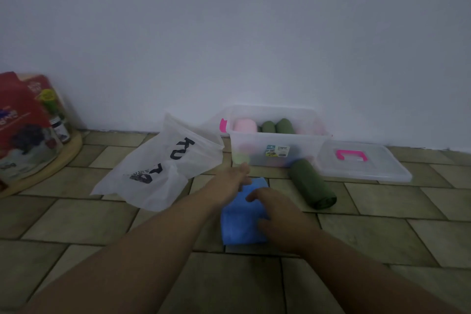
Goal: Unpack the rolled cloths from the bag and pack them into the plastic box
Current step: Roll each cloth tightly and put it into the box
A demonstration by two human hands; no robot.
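A: Where is the blue rolled cloth (239, 227) found?

B: On the tiled floor (382, 237), before the clear plastic box (303, 150), near a green rolled cloth (311, 183). It is clasped by the right hand (277, 214), fingers curled over it, probably for lifting.

A: And the left hand (235, 176)?

B: Laid at the far end; through blur, its grip cannot be told.

Both bare forearms enter from bottom edge, stretched forward, converging toward centre. Left hand (233, 180) further out, palm down, thumb pointing ahead, fingertips at far left corner of blue folded cloth (240, 228); blurred, grip unclear. Right hand (279, 216) nearer, knuckles up, fingers bent over cloth's right edge, thumb against near side, pinching it. Hands near each other, not touching.
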